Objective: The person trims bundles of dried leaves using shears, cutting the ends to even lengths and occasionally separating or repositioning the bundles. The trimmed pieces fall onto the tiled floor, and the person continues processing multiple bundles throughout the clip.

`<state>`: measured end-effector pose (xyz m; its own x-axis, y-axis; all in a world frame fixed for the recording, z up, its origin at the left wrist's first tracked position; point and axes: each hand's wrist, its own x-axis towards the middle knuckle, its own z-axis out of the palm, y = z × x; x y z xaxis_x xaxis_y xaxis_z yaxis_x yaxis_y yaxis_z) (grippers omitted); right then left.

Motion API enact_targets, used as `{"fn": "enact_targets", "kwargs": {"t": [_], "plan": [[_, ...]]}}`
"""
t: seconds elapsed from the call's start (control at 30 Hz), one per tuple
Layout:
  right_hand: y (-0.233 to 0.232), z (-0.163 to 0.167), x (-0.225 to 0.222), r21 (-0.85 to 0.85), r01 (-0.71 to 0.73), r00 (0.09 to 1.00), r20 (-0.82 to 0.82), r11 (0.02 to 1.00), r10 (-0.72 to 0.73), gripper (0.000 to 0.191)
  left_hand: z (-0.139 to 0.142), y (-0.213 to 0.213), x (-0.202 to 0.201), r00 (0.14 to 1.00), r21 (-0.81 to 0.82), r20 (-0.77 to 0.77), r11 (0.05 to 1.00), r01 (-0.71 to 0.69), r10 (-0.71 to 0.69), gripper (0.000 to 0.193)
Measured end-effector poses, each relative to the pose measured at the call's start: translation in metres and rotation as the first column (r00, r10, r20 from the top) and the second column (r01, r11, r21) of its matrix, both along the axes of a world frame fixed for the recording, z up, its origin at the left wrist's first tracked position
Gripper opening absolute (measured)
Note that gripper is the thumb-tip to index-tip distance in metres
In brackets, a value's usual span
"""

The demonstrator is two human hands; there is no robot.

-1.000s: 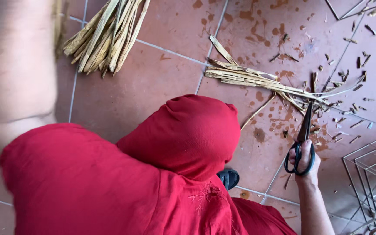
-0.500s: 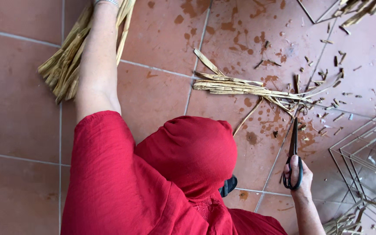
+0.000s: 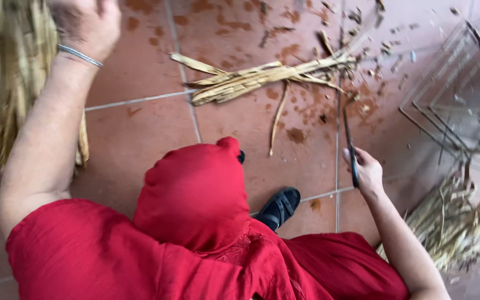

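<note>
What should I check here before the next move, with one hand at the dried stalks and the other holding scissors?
1. Left hand at the standing bundle of dried stalks: ok, though whether its grip has closed on them: cannot tell.
2. Right hand gripping the scissors: ok.
3. Scissor blades shut and pointing away from the body: ok.
4. Sandalled foot apart from the blades: ok.
5. Loose stalks lying on the tiled floor ahead: ok.
6. Wire frame close beside the right hand: not ok.
</note>
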<state>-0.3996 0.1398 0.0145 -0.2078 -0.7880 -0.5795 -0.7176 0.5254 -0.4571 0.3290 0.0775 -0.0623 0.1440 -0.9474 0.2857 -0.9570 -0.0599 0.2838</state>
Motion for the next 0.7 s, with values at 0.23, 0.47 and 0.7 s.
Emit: {"fn": "enact_targets", "kwargs": {"t": [0.23,0.47,0.7], "plan": [[0.008,0.021,0.019,-0.019,-0.346,0.872,-0.376,0.938,0.314,0.058,-0.006,-0.049,-0.214,0.799,0.255,-0.189,0.757,0.601,-0.571,0.037],[0.034,-0.027,0.040,-0.174,-0.263,0.861,-0.486,0.949,0.150,0.054,-0.010,-0.052,-0.300,0.851,0.403,-0.015,0.776,0.485,-0.525,0.088],[0.061,-0.086,0.061,-0.239,-0.267,0.882,-0.450,0.933,0.138,0.052,-0.043,-0.048,-0.294,0.866,0.522,-0.105,0.714,0.467,-0.489,0.035]]}}
